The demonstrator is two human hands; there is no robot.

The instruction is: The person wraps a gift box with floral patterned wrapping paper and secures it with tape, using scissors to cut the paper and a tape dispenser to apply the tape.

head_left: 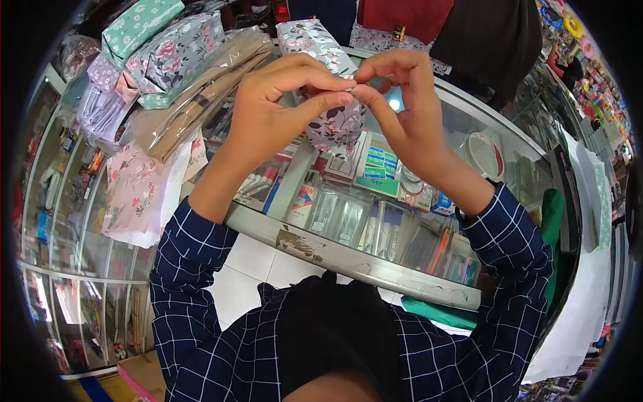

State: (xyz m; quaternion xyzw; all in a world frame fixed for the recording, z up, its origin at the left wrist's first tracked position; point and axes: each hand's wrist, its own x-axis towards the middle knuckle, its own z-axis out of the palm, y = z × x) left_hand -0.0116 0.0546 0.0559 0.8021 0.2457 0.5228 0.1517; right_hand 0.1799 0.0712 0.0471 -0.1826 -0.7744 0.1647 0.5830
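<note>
Above the glass counter, my left hand and my right hand meet with thumbs and fingertips pinched together. Between them is a tiny pale bit, too small to make out. Directly beneath lies a package wrapped in grey floral paper, partly covered by my left hand. On the counter to the right of my right wrist rests a roll that looks like clear tape.
Several wrapped packages and a plastic-covered brown bundle are piled on the left, above a pink floral sheet. Pens and boxes fill the glass case, whose metal front edge faces me. Dark folded cloth lies at the back.
</note>
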